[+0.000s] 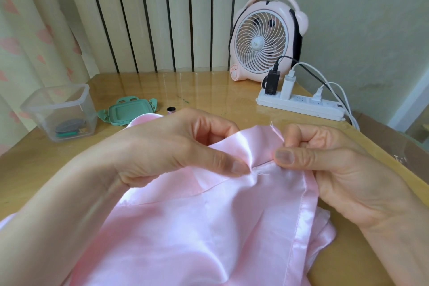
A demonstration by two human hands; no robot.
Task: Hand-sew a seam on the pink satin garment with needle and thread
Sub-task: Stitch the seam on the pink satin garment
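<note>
Pinches the garment (209, 227) with the left hand (171, 146), thumb pressed on a fold. Grips its edge with the right hand (329, 169), just beside the left thumb. Has the rest spread under both hands, on the table (209, 90).

The glossy pink satin garment (209, 227) is spread wide and is puckered at a partly open seam (263, 163), where what may be pale thread (263, 173) is seen trailing.

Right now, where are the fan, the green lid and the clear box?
fan (258, 44): head view, middle of its grille.
green lid (128, 112): head view, its flat top.
clear box (68, 110): head view, front wall.
</note>
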